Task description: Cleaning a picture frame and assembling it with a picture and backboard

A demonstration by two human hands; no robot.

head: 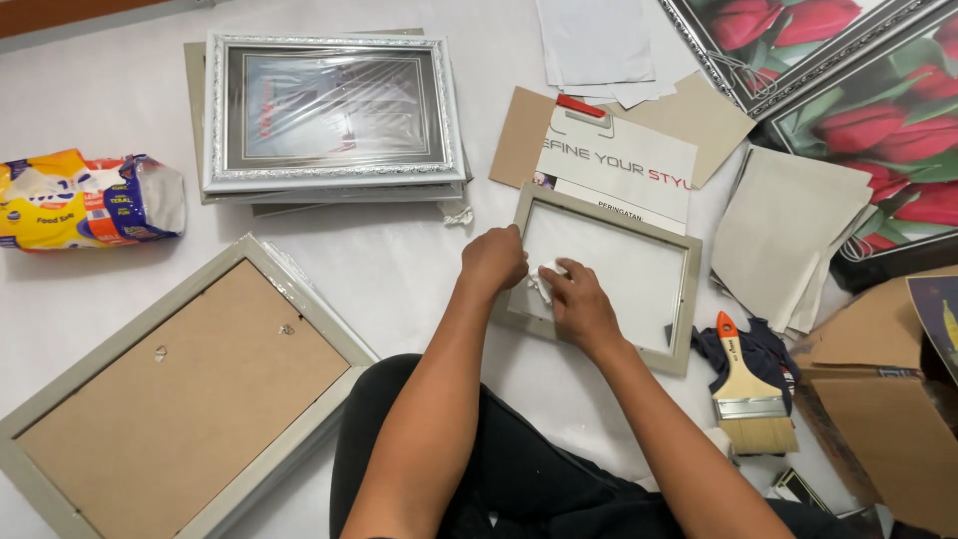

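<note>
Leftmost lies one yellow tissue pack (pixel 85 200), then one large grey frame (pixel 180 399) face down with its brown backing up, and a stack of silver frames (pixel 332 115), the top one wrapped in film. Centrally, the left hand (pixel 492 262) presses fingers curled on the near left corner of the small grey frame (pixel 604 274), which lies flat on the white floor covering (pixel 399 260); the right hand (pixel 577 304) pinches one white tissue wad (pixel 544 281) against its pane. That frame looks light and rigid, its pane probably fragile and slippery, so gripping the border seems safest. Rightward lie one orange-handled brush (pixel 750 394), loose grey boards (pixel 798 235) and two tulip pictures (pixel 848 80).
</note>
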